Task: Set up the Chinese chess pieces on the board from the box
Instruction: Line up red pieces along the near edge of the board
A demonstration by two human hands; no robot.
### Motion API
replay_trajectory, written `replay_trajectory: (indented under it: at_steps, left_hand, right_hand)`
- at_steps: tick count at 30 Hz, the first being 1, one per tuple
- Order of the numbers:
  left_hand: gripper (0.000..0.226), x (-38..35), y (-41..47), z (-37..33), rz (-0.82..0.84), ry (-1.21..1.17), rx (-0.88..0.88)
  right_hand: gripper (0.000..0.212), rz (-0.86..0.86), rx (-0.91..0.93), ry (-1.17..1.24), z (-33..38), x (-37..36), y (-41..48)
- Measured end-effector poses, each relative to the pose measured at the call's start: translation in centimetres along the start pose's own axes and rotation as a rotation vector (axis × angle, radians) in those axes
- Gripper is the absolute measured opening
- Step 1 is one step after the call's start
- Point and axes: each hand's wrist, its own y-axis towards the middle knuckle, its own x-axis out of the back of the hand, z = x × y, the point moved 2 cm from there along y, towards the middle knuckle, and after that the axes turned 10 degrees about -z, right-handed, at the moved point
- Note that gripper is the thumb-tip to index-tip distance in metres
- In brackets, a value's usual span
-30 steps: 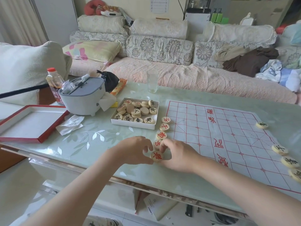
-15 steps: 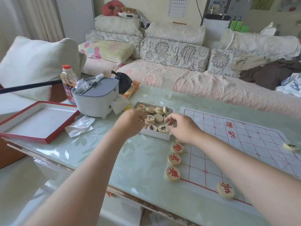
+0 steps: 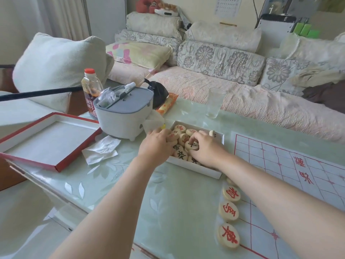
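Right hand [image 3: 203,149] is pinching a black-marked piece [image 3: 192,146] inside the box [image 3: 196,169], whose long axis is running roughly 10-to-4 o'clock. Left hand [image 3: 156,145] is reaching in at the box's 9 o'clock; can't tell its grip.

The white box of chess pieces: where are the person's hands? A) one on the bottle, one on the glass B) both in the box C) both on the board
B: the left hand and the right hand both reach into the white box, and the right hand pinches a black-marked piece.

One box [image 3: 196,169], one board [image 3: 280,165], one glass [image 3: 214,103]
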Motion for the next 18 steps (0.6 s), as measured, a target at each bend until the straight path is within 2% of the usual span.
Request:
replay_trajectory:
  at_steps: [3,7,13,15,18]
  left_hand:
    - [0.037,-0.4,0.4,0.7,-0.002,0.006,0.0]
    - [0.029,-0.2,0.7,0.5,-0.055,-0.023,-0.047]
    - [0.022,-0.3,0.7,-0.4,-0.093,-0.029,-0.144]
    - [0.023,-0.1,0.8,-0.4,-0.107,-0.043,-0.138]
    - [0.032,-0.2,0.9,0.0,-0.074,-0.142,-0.053]
  right_hand:
    - [0.017,-0.049,0.016,0.028,-0.4,-0.2,0.0]
    - [0.009,-0.031,0.04,0.062,-1.1,0.2,0.1]
    - [0.005,-0.153,-0.073,0.16,-1.2,1.2,2.0]
    - [0.016,-0.136,-0.084,0.146,-1.2,1.0,3.1]
    - [0.05,0.012,-0.085,0.042,-1.0,0.5,4.7]
